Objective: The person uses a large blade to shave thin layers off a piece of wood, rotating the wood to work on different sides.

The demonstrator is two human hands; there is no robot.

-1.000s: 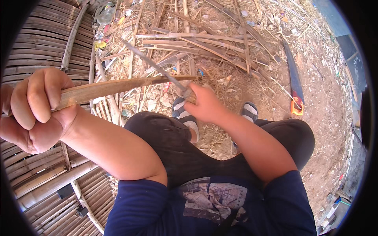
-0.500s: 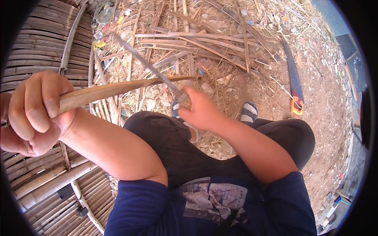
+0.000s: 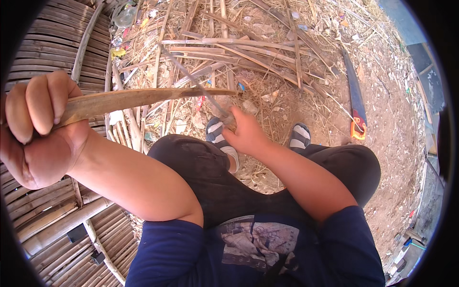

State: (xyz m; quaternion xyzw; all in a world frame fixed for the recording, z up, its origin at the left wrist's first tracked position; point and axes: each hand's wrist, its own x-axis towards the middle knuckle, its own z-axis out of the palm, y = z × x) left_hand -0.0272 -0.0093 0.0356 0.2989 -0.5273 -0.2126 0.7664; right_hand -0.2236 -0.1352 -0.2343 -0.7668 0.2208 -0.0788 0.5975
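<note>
My left hand (image 3: 43, 126) is raised at the left and wrapped round one end of a split bamboo strip (image 3: 129, 99). The strip reaches rightward and tapers to a dark, narrow tip in front of my knees. Lower down, my right hand (image 3: 244, 131) grips the handle of a knife (image 3: 193, 81) with a long, thin blade. The blade slants up and to the left, crossing the strip near its tip in this view; whether they touch I cannot tell. Most of the handle is hidden by my right fingers.
Several split bamboo pieces (image 3: 239, 57) lie heaped on the straw-strewn ground ahead. A handsaw (image 3: 355, 91) with a red and orange handle rests on the dirt to the right. Bamboo slatting (image 3: 52, 43) stands along the left. My sandalled feet (image 3: 300, 136) are below the heap.
My left hand has tilted and shifted slightly, so the strip lies flatter. The knife in my right hand has moved down a little, its blade tip swinging to the right.
</note>
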